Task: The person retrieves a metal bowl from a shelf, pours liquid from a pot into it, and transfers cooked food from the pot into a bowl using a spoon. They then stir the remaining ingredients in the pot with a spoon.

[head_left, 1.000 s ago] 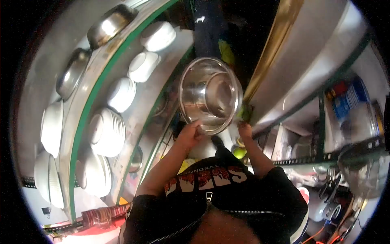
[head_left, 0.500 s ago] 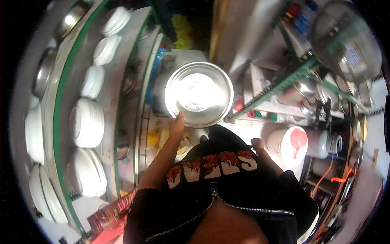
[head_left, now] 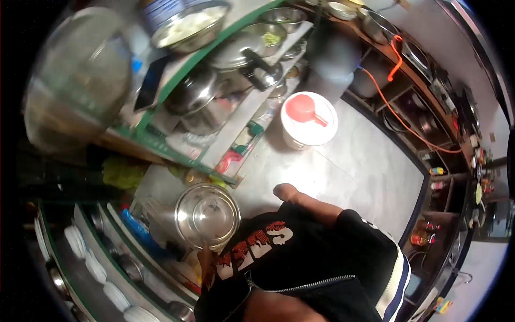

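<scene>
A round, shiny steel dish with a rolled rim (head_left: 208,214) is held out in front of my body at the lower left. My left hand (head_left: 204,258) grips its near edge, with the thumb on the rim and the other fingers hidden beneath. Over the floor in the middle, my right hand (head_left: 286,191) hangs with curled fingers and no object showing in it. Beyond that hand, apart from it, stands a white lidded bucket (head_left: 308,137) with a pink dipper (head_left: 303,109) lying on top.
A green-framed rack (head_left: 188,83) holds steel pots, bowls and a lidded pan at upper left. White plates (head_left: 95,265) line another rack at lower left. An orange hose (head_left: 395,110) trails along the wooden counter shelves (head_left: 445,209) on the right, where several bottles stand.
My view has swung right, bringing the bucket toward the middle and the counter further into sight. The steel dish stays in my left hand and appears lower and further left.
</scene>
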`<action>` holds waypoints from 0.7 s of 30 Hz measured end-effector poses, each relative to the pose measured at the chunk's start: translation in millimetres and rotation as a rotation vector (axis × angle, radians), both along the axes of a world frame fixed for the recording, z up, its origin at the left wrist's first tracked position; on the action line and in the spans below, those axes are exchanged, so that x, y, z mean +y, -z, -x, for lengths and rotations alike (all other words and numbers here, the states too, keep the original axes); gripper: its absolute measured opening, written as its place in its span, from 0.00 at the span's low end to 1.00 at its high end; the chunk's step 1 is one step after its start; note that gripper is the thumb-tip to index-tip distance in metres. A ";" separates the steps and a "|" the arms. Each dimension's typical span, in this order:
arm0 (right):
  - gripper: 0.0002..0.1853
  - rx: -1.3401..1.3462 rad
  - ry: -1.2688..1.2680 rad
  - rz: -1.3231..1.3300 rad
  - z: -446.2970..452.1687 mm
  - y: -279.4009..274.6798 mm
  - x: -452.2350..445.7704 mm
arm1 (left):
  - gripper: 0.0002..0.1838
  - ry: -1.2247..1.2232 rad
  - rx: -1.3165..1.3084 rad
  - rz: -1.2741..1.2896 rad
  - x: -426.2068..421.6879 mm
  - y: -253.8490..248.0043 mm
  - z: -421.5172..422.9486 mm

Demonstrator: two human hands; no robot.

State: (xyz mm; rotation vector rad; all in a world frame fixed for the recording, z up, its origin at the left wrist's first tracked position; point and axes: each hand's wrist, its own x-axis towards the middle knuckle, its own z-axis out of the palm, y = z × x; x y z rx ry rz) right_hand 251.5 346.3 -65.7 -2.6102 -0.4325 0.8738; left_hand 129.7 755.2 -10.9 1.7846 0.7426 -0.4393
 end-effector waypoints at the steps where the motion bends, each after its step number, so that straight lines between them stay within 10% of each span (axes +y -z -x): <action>1: 0.10 -0.017 0.068 0.001 10.7 20.8 -26.9 | 0.28 0.006 0.016 0.008 -21.3 -3.0 -11.5; 8: 0.24 0.327 1.194 -0.718 62.4 -10.0 -201.0 | 0.28 0.553 -0.019 -0.070 -204.9 -20.6 -118.5; 12: 0.30 0.209 1.284 -1.124 67.7 -90.1 -251.6 | 0.23 0.111 0.072 0.303 -358.4 -65.3 -170.6; 21: 0.31 -0.023 1.543 -1.391 73.9 -170.2 -315.8 | 0.19 0.427 0.082 0.429 -584.3 -109.2 -218.3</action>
